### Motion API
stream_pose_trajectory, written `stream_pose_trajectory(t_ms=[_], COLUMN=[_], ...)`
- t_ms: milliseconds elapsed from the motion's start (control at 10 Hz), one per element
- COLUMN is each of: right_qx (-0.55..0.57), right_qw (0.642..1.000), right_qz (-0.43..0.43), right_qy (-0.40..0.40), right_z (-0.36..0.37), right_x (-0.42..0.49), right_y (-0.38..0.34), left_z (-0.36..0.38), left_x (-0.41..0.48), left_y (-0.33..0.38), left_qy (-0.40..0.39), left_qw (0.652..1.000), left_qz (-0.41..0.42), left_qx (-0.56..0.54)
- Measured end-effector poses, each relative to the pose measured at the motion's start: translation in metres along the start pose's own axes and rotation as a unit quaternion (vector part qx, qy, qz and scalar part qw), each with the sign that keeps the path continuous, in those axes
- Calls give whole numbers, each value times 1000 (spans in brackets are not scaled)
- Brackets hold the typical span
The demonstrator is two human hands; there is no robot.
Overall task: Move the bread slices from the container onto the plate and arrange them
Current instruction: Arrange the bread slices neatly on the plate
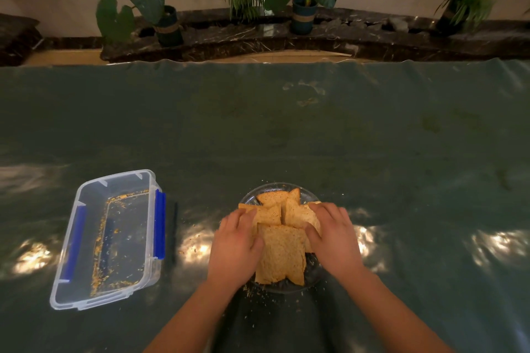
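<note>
Several brown bread slices (282, 249) lie overlapping on a clear glass plate (308, 195) near the table's front middle. My left hand (236, 246) rests on the left side of the pile, fingers touching the left slice and the nearest slice. My right hand (334, 233) presses on the right side, thumb and fingers on the right slice and the edge of the nearest one. The clear plastic container (114, 238) with blue side clips sits to the left and holds only crumbs.
A dark green cloth (286, 137) covers the table, with crumbs scattered around the plate. Bright light patches fall on the cloth beside the plate. Beyond the far edge stands a dark marble ledge (344, 37) with several potted plants.
</note>
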State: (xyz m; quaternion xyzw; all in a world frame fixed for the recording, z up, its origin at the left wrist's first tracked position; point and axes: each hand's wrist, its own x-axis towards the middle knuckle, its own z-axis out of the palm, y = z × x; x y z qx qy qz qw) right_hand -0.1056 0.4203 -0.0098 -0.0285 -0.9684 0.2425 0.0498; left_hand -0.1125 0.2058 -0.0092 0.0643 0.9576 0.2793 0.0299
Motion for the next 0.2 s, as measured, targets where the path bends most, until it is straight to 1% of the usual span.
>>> stream_pose_trajectory(t_ms=[100,200], right_qx=[6,7], right_qw=[1000,999], right_qz=[-26,-36], right_qy=[13,32], right_z=[-14,-25], right_x=[12,23], right_y=[-14,-19], left_z=[-13,-20], left_x=[8,16], left_y=[7,10], left_qy=[-11,-7], left_qw=[998,996], left_qz=[2,9], left_qx=[59,88])
